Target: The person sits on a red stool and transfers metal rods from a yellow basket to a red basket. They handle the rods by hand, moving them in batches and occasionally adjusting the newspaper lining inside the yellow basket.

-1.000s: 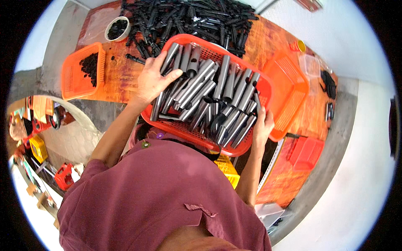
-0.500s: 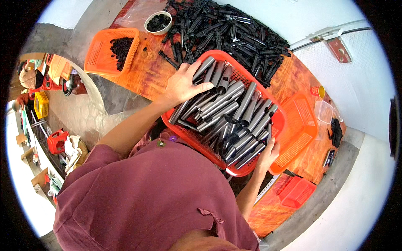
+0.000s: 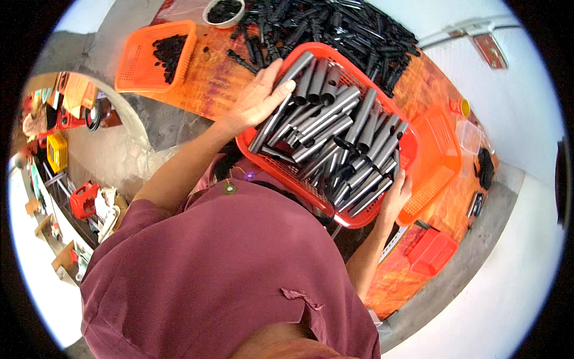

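Note:
A red plastic basket [image 3: 412,143] full of metal tubes [image 3: 326,128] is held in front of my body, at the near side of the table. The tubes are shiny grey and lie mostly slantwise, with several standing more steeply at the far left. My left hand [image 3: 263,99] grips the basket's left end, its thumb resting over the rim by the tubes. At the near right corner my right hand [image 3: 396,197] closes around the rim, with its fingers partly hidden by the basket wall.
Beyond the basket lies a big heap of black parts [image 3: 335,36] on the wood-patterned table [image 3: 221,66]. An orange basket [image 3: 128,66] with small black pieces stands at left, near a white bowl [image 3: 224,24]. To the right are another orange basket [image 3: 439,161], a yellow cup [image 3: 459,107] and a red tray [image 3: 433,251].
The scene has shifted upward in the view, and the table's right side also slightly rightward. Both hands keep their hold on the red basket, which appears higher and a little farther right.

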The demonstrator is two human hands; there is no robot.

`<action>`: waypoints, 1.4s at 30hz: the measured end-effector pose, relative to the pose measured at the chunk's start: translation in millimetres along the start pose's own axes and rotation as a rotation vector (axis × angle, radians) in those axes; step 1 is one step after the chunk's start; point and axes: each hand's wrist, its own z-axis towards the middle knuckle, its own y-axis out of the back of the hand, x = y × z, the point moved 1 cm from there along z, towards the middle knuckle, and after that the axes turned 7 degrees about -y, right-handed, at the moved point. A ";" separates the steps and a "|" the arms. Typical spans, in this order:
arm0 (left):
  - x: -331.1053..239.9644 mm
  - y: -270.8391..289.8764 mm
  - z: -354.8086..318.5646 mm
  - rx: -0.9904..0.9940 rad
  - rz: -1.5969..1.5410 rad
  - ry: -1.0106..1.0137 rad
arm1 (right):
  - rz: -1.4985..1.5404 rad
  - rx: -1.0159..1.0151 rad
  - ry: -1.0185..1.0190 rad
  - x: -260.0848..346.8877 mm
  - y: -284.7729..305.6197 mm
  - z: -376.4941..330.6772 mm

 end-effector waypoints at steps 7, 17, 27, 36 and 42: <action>34.2 29.8 -59.2 -0.144 -0.048 -0.062 | -0.050 0.002 0.060 12.5 -3.5 -37.0; 127.2 92.7 -161.9 -0.113 0.069 0.152 | -0.071 0.017 0.030 19.4 -20.9 -69.6; 256.6 146.9 -235.6 0.065 0.249 0.351 | 0.227 0.047 -0.290 25.7 -23.5 -76.6; 333.0 252.6 -251.7 0.480 -0.497 0.570 | 0.412 -0.372 -0.206 63.3 -59.5 -229.6; 509.8 305.5 -296.8 0.540 -0.200 -0.038 | 0.267 -0.667 -0.126 135.5 -103.5 -330.6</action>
